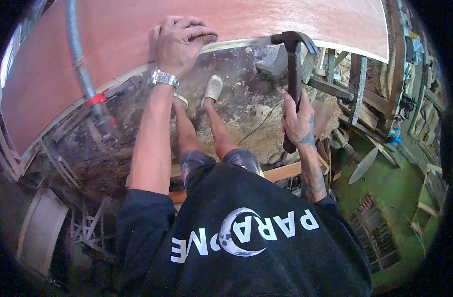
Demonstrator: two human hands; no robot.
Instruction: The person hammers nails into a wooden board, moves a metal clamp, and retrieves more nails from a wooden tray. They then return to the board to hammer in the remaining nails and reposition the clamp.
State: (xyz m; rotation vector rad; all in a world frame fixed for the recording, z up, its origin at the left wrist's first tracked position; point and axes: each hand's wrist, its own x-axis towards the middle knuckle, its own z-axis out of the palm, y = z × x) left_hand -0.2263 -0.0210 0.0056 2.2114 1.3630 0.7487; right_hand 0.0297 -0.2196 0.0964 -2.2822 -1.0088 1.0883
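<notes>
My right hand (pixel 299 120) is wrapped round the dark handle of a claw hammer (pixel 294 72). The hammer stands nearly upright in this view, its head at the near edge of a large reddish plywood sheet (pixel 256 19). My left hand (pixel 181 43), with a metal watch on the wrist, rests at that same edge, left of the hammer head. Its fingers are curled and pressed together over the sheet's rim; I cannot tell what, if anything, they pinch.
A grey metal pipe (pixel 77 54) with a red fitting (pixel 96 99) crosses the sheet's left part. Wooden supports (pixel 357 86) and scrap lumber stand at the right. A grey block (pixel 273 63) lies beneath the edge. Below are my feet in light clogs (pixel 213 87) on a rough, stained floor.
</notes>
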